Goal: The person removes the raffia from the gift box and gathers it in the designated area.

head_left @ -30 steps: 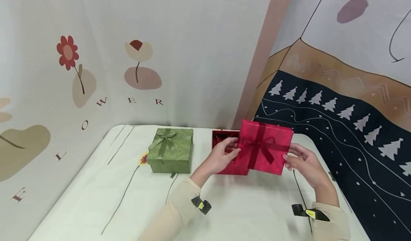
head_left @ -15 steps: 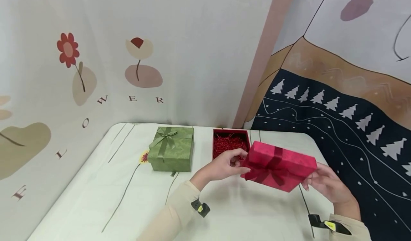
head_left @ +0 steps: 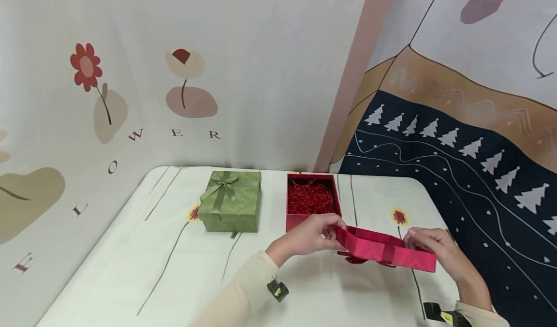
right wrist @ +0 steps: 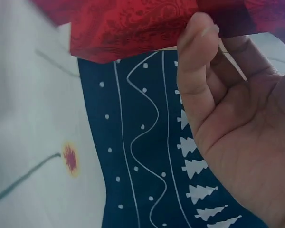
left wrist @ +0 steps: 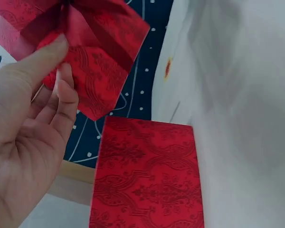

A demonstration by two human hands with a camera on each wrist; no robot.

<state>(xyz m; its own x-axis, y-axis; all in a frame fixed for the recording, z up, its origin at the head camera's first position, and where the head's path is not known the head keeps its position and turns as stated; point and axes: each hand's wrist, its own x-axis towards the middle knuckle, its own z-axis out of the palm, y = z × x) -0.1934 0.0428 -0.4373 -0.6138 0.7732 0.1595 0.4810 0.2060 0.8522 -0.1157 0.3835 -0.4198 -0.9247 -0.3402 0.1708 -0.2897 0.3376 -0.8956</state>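
Note:
A red gift box lid (head_left: pixel 383 252) is held between both hands over the front right of the table. Its hollow side faces up and its ribbon bow hangs beneath. My left hand (head_left: pixel 311 235) pinches the lid's left end between thumb and fingers; in the left wrist view, the thumb lies over the patterned lid (left wrist: pixel 92 83) near the bow. My right hand (head_left: pixel 441 252) grips the opposite end, fingers reaching over the rim. Just behind the left hand stands the uncovered red box (head_left: pixel 293 220), filled with red shredded paper (head_left: pixel 311 196).
A green gift box (head_left: pixel 232 211) with its lid and bow on stands left of the red box. The white cloth-covered table (head_left: pixel 174 269) ends against a printed fabric backdrop (head_left: pixel 270 75) behind. Dark patterned fabric (head_left: pixel 478 211) lies beyond the right edge.
Both hands have brought the lid nearer and lower, away from the red box, and tipped it over so its hollow side faces up. The box's shredded paper is now in full view.

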